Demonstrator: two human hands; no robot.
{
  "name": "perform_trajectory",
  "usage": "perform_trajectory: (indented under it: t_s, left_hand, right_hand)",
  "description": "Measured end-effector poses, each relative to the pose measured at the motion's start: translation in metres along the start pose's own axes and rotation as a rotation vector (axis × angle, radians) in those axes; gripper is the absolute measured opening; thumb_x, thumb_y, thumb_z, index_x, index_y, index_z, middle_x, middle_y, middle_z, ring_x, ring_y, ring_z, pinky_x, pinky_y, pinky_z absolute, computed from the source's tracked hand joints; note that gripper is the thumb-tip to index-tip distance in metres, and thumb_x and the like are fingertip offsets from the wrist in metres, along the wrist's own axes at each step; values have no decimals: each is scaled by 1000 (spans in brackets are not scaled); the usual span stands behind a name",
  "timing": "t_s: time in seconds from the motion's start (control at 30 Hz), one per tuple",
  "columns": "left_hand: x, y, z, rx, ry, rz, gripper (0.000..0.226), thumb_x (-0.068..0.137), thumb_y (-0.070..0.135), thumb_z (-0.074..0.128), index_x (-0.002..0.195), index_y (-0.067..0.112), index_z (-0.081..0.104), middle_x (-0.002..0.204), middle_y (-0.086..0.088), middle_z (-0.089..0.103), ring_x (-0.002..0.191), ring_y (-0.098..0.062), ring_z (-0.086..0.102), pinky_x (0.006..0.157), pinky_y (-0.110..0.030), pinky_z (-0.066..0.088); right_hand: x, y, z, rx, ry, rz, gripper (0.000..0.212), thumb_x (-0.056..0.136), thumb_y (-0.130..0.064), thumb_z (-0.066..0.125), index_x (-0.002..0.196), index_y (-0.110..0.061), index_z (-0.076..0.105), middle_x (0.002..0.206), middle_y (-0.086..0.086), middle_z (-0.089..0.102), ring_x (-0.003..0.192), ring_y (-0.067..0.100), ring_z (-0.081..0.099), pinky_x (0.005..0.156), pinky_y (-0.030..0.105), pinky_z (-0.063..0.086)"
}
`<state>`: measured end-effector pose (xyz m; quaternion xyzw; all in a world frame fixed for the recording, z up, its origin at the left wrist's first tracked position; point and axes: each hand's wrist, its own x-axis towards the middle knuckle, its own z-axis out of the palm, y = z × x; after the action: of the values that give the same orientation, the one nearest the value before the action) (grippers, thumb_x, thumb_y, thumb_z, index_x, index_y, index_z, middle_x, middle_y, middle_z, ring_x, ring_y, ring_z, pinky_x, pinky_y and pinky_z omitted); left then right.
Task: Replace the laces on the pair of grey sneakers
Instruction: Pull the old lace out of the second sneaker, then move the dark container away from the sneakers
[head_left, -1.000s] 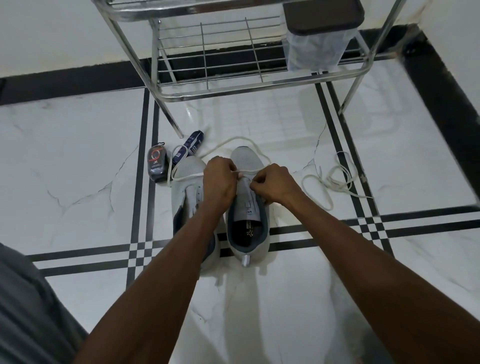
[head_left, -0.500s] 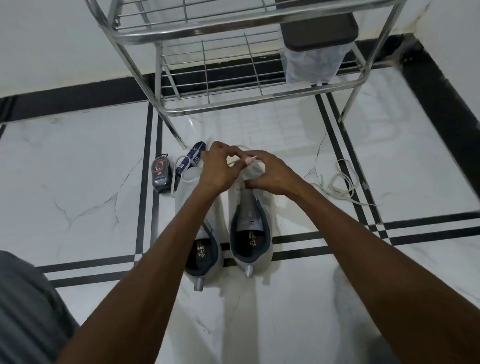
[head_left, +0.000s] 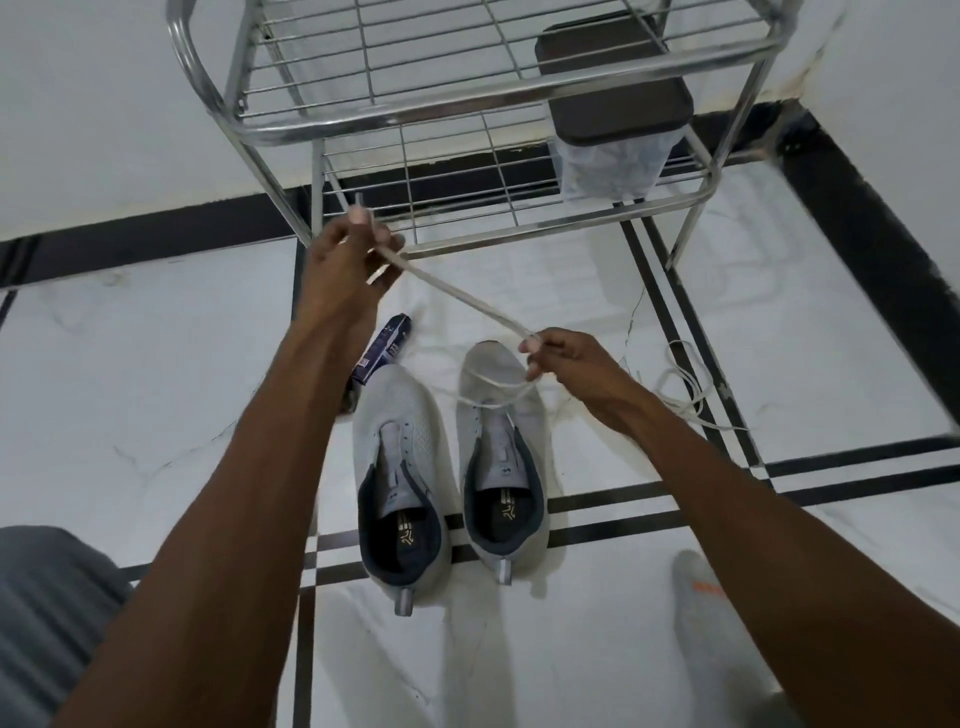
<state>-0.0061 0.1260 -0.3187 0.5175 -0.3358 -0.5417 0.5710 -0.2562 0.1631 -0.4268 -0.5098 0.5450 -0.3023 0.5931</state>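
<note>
1. The left hand (head_left: 347, 260) is held up high and pinches one end of the white lace (head_left: 457, 293) in its fingers.
2. The right hand (head_left: 566, 361) is lower and pinches the same lace near its fingertips.
3. The lace runs tight between the 2 hands, then loops down under the right hand to the right sneaker (head_left: 503, 457).
4. The left sneaker (head_left: 402, 467) sits below the left hand, just beside the right sneaker, with no lace in it.
5. A second lace (head_left: 685, 395) lies in a loose heap on the floor, right of the right hand.
6. A small blue box (head_left: 382, 351) lies under the left wrist.
7. A metal rack (head_left: 467, 124) stands past both hands.
</note>
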Motion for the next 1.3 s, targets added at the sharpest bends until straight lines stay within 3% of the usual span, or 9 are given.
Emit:
perform_trajectory:
  t_s: [0.13, 0.33, 0.6, 0.7, 0.77, 0.83, 1.0, 1.13, 1.3]
  left_hand:
    - [6, -25, -19, -84, 155, -137, 18, 109, 20, 46, 96, 11, 54, 70, -1, 53, 64, -14, 58, 81, -38, 61]
    - [-21, -92, 30, 106, 51, -231, 6, 105, 4, 49, 105, 8, 55, 72, -6, 55, 63, -18, 59, 69, -31, 60]
    - [-46, -147, 147, 86, -44, -459, 12, 106, 14, 42, 106, 11, 54, 81, -3, 53, 81, -19, 60, 81, -39, 50]
    - [-53, -159, 176, 13, -134, -596, 25, 108, 32, 43, 108, 12, 58, 90, -5, 56, 94, -21, 53, 89, -36, 41]
    - [-58, -169, 190, 16, -200, -690, 49, 108, 44, 38, 135, 6, 54, 121, -14, 62, 117, -27, 56, 110, -40, 38]
    - [-63, -178, 202, 52, -266, -753, 64, 109, 48, 34, 155, 5, 34, 156, -21, 41, 147, -34, 37, 123, -48, 23]
    - [-71, -195, 211, 192, -379, -741, 62, 109, 51, 28, 157, 13, 33, 161, -13, 37, 145, -33, 39, 118, -47, 30]
    - [-68, -198, 196, 463, -299, -537, 51, 107, 45, 38, 131, 6, 60, 136, -15, 60, 122, -31, 58, 104, -41, 47]
    - [-66, -211, 180, 652, -208, -550, 67, 99, 60, 33, 145, 13, 46, 151, -13, 41, 137, -34, 41, 113, -48, 37]
  right_hand:
    - [-7, 3, -44, 181, 145, 86, 16, 103, -27, 56, 100, -18, 69, 85, -2, 64, 87, 13, 63, 93, 40, 52]
    - [-2, -24, -49, 403, 218, 122, 13, 103, -27, 55, 98, -21, 65, 134, 2, 62, 126, 21, 58, 101, 55, 51]
    - [-16, -38, -81, 594, 347, 67, 15, 107, -21, 42, 101, -17, 56, 112, 12, 74, 108, 28, 72, 97, 46, 53]
    - [-21, -26, -96, 424, 461, 77, 15, 104, -20, 48, 103, -14, 61, 102, 9, 74, 100, 24, 73, 94, 39, 54]
    - [-25, -11, -104, 154, 514, 107, 18, 101, -25, 52, 102, -11, 65, 103, 6, 73, 99, 21, 69, 92, 34, 52]
    - [-29, 4, -113, -131, 519, 171, 23, 100, -32, 54, 97, -14, 68, 106, 5, 71, 101, 21, 65, 93, 36, 51]
    - [-44, 34, -131, -461, 454, 308, 38, 99, -12, 43, 63, -24, 46, 74, 1, 54, 80, 25, 53, 59, 25, 37]
    - [-52, 39, -131, -548, 493, 318, 26, 99, -8, 45, 103, -7, 71, 116, 15, 69, 110, 31, 61, 84, 28, 41]
    - [-56, 54, -121, -516, 363, 369, 42, 99, -8, 48, 141, -6, 56, 148, 15, 52, 135, 29, 49, 104, 26, 37]
